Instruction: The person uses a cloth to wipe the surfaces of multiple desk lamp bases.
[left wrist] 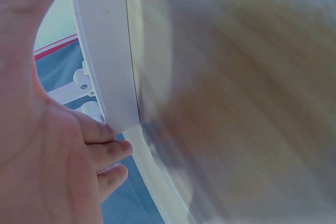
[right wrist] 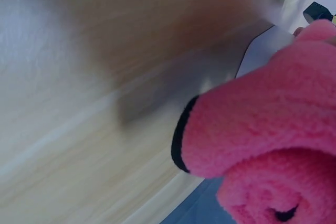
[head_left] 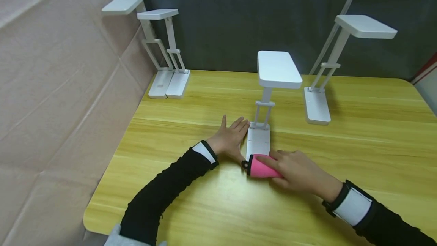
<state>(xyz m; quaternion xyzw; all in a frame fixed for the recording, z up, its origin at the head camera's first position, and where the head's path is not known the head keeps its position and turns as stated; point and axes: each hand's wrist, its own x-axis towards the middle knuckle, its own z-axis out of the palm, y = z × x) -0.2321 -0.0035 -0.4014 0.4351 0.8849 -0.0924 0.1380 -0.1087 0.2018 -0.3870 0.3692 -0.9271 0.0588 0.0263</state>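
Observation:
A white folding desk lamp stands mid-table with its flat base (head_left: 258, 141) toward me and its head (head_left: 277, 69) raised. My left hand (head_left: 229, 138) lies flat on the wood, fingers straight, pressed against the left side of that base; the left wrist view shows the fingers (left wrist: 105, 148) against the white base edge (left wrist: 107, 51). My right hand (head_left: 295, 170) grips a rolled pink cloth (head_left: 260, 167) with a black trim, held at the near end of the base. In the right wrist view, the pink cloth (right wrist: 262, 135) fills the frame's right side.
The yellow wooden table (head_left: 358, 151) holds more white lamps: two side by side at the far left (head_left: 168, 82) and one at the far right (head_left: 317, 103). A cardboard wall (head_left: 58, 86) runs along the left, a dark curtain (head_left: 239, 14) behind.

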